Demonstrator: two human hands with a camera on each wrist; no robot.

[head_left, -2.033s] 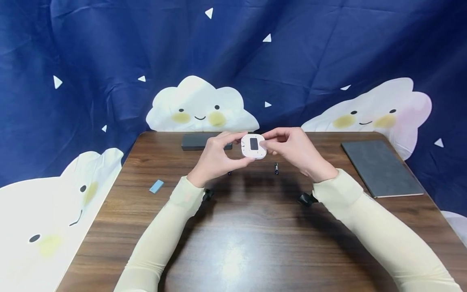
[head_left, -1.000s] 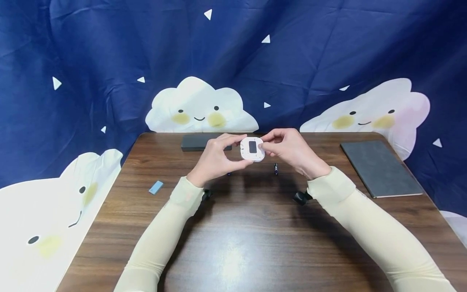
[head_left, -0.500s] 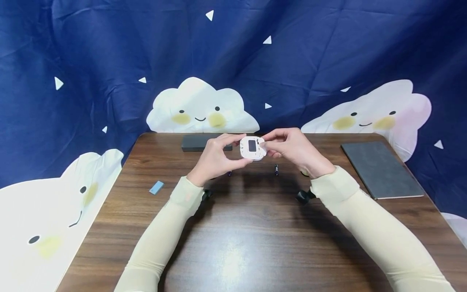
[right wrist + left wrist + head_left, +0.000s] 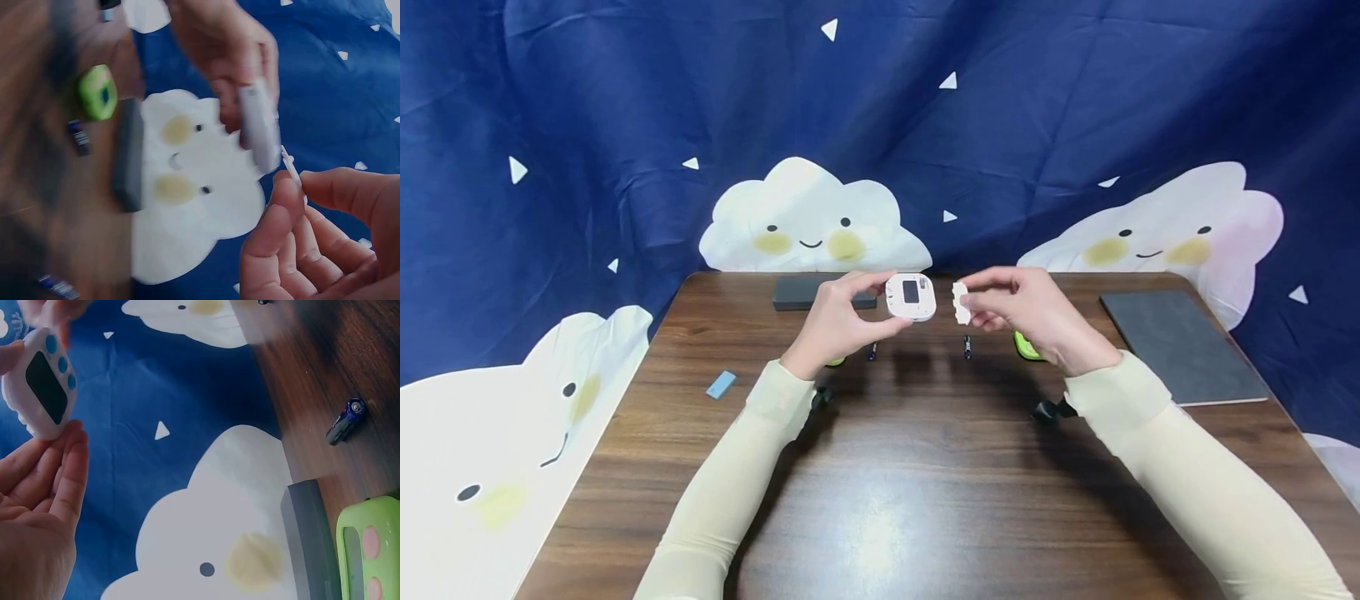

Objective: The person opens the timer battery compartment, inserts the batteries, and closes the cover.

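Observation:
A small white digital timer is held up over the table between my left thumb and fingers. Its back, with a dark rectangle, faces me in the head view; the left wrist view shows the screen and three blue buttons on the timer's front. My left hand grips it by opposite edges. Just to the right, my right hand pinches a thin white battery cover with notched edges, apart from the timer. In the right wrist view the cover appears edge-on between thumb and forefinger.
Two dark blue batteries, one nearer the left hand and a second battery, lie beneath. Green gadgets partly show near both hands. A dark grey box, blue block and grey notebook lie around.
The battery cover has come off the timer's back; my right hand has moved right with it. The left hand has shifted slightly left with the timer, and more of the green gadgets shows.

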